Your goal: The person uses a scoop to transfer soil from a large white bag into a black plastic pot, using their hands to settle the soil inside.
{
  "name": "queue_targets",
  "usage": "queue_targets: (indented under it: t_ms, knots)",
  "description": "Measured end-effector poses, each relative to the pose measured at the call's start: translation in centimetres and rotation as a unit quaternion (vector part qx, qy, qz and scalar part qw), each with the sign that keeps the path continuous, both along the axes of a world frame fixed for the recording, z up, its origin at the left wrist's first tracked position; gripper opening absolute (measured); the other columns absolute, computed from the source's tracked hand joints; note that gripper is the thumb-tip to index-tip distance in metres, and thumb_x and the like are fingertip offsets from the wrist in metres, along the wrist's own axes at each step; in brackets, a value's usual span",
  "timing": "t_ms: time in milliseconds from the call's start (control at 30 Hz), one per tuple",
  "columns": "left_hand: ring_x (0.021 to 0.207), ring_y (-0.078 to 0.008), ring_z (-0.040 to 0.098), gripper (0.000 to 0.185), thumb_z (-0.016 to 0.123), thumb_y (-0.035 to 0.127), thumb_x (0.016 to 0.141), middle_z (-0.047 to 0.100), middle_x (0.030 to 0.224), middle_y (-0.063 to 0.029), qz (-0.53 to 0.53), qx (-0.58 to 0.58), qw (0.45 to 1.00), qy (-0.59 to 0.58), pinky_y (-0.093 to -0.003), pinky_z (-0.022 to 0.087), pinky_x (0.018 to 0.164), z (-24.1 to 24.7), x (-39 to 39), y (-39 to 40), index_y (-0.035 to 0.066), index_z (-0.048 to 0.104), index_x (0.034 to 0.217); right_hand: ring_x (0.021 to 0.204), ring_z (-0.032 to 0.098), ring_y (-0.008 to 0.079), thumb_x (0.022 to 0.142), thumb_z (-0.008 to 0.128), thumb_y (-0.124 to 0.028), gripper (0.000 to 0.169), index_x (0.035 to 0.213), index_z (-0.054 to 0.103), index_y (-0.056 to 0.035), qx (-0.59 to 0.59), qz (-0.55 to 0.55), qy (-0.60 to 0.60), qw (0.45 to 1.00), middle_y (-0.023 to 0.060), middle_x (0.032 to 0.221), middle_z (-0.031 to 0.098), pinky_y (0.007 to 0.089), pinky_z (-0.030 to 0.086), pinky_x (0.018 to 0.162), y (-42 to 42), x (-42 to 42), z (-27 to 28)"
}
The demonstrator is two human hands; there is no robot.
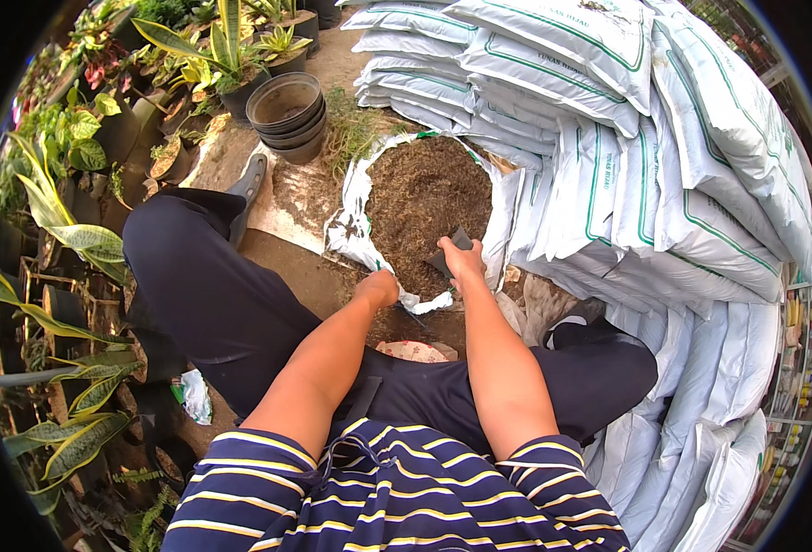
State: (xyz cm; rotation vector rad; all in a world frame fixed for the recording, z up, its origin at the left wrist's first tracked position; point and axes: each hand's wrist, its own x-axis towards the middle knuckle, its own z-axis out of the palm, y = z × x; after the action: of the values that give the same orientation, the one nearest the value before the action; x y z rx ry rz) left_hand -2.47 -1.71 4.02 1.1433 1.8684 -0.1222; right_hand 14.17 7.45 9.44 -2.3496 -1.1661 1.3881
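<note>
Between my knees stands a white plastic sack (352,201) with its rim rolled down, full of loose brown potting soil (427,193). My right hand (467,263) grips a piece of dark, stiff material (440,263), perhaps a scoop or small plant bag, over the soil's near right side. At the near left rim is my left hand (378,288), its fingers curled. A thin dark thing juts out below it; whether the hand holds this or the sack's edge is unclear.
Stacked white sacks (585,179) with green lines rise at the right. Nested black pots (287,114) stand beyond my left knee. Potted snake plants (82,234) crowd the left side. A small crumpled plastic bag (196,397) lies on the ground at the lower left.
</note>
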Motion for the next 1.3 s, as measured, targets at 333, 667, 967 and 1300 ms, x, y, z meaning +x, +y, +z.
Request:
queue_targets:
  t_ms: [333,667,967,1300]
  knots:
    - [0.090,-0.0411,0.070,0.047,0.048,0.030,0.106,0.072,0.090,-0.0257,0.102,0.168,0.971,-0.138,-0.0489,0.053,0.083,-6.4,-2.4,-0.5,-0.005,0.073,0.089,0.127,0.051,0.0398,0.080,0.076,-0.043,0.094,0.156,0.026,-0.0153,0.006,-0.160,0.195,0.968,0.0206,0.146,0.043,0.0541,0.055,0.094,0.4,-5.5,1.6]
    - [0.077,-0.0371,0.065,0.048,0.050,0.032,0.107,0.070,0.081,-0.0209,0.251,0.300,0.905,-0.168,-0.0491,0.047,0.075,0.0,-0.2,2.0,-0.006,0.067,0.083,0.122,0.056,0.0388,0.069,0.090,-0.042,0.099,0.151,0.037,-0.0200,0.324,0.080,-0.027,0.942,0.0206,0.137,0.044,0.0483,0.049,0.101,1.6,-1.6,5.7]
    - [0.097,-0.0378,0.068,0.043,0.048,0.031,0.109,0.070,0.107,-0.0241,0.338,0.197,0.901,-0.187,-0.0493,0.050,0.085,-0.9,-0.2,3.5,-0.007,0.066,0.109,0.122,0.051,0.0415,0.065,0.095,-0.022,0.098,0.147,0.041,-0.0250,0.518,0.294,-0.130,0.793,0.0177,0.130,0.044,0.0490,0.047,0.101,2.7,2.1,9.7]
    - [0.113,-0.0433,0.065,0.043,0.052,0.033,0.103,0.068,0.122,-0.0258,0.242,0.132,0.955,-0.109,-0.0508,0.051,0.095,-1.8,-0.5,3.7,-0.005,0.067,0.118,0.139,0.036,0.0470,0.067,0.094,-0.018,0.092,0.144,0.044,-0.0214,0.656,0.273,-0.127,0.693,0.0238,0.144,0.036,0.0547,0.036,0.113,2.4,2.4,10.9]
